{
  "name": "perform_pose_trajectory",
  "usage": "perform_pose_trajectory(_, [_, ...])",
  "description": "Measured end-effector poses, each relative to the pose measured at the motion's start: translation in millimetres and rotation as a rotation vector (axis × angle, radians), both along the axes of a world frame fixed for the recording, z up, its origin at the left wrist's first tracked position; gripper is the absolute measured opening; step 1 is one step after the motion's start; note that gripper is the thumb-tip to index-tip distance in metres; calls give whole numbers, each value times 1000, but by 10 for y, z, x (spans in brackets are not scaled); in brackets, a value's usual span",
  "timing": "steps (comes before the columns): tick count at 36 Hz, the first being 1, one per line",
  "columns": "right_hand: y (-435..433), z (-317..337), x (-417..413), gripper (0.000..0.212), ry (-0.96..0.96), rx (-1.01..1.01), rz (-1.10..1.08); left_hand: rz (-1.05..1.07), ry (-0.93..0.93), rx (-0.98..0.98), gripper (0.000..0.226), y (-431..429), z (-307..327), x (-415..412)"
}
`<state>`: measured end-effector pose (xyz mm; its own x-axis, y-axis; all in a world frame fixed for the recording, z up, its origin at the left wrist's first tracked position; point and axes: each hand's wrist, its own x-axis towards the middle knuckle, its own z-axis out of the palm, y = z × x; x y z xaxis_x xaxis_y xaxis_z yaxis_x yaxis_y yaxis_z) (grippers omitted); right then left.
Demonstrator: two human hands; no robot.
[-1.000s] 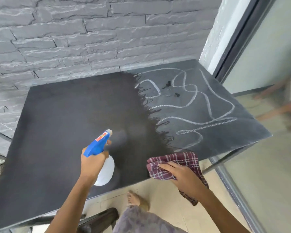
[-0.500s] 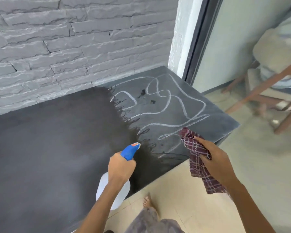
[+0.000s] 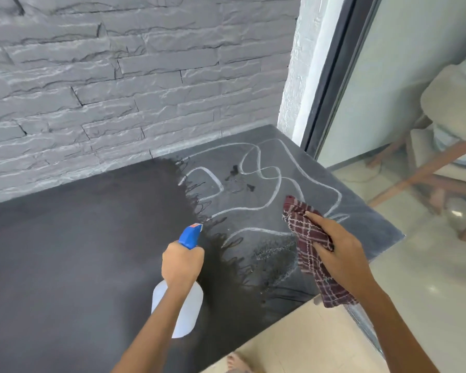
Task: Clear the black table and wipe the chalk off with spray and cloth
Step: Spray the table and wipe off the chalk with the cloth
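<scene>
Over the table's (image 3: 65,251) right edge, cloth (image 3: 311,246) in right hand (image 3: 342,254).

Your black table (image 3: 65,251) is wet-dark except its right corner, where white chalk loops (image 3: 275,181) remain; spray bottle (image 3: 183,278) and checked cloth (image 3: 310,243) held above.

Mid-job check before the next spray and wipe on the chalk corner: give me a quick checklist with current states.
1. Spray bottle gripped in left hand: ok.
2. Nozzle aimed toward chalk lines: ok.
3. Checked cloth held in right hand, over the chalked corner: ok.
4. Black table free of objects in view: ok.
5. Chalk fully wetted: not ok, far corner looks dry.
6. Liquid left in bottle: cannot tell.
</scene>
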<state>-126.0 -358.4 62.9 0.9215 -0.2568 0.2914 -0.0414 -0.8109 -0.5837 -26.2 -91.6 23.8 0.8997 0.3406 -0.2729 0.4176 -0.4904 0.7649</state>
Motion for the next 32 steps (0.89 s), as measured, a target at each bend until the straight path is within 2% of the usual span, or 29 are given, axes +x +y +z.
perform_pose_trajectory(6, [6, 132, 492, 56, 36, -18, 104, 79, 38, 36, 7, 23, -42, 300])
perform_pose_trajectory(17, [-18, 308, 1315, 62, 41, 4, 173, 233, -3, -109, 11, -45, 62, 1185])
perform_pose_trajectory(27, [35, 232, 1838, 63, 105, 11, 248, 268, 24, -35, 11, -34, 123, 1842])
perform_pose_trajectory(32, [160, 150, 2105, 63, 137, -12, 304, 366, 2, -99, 7, 121, 51, 1978])
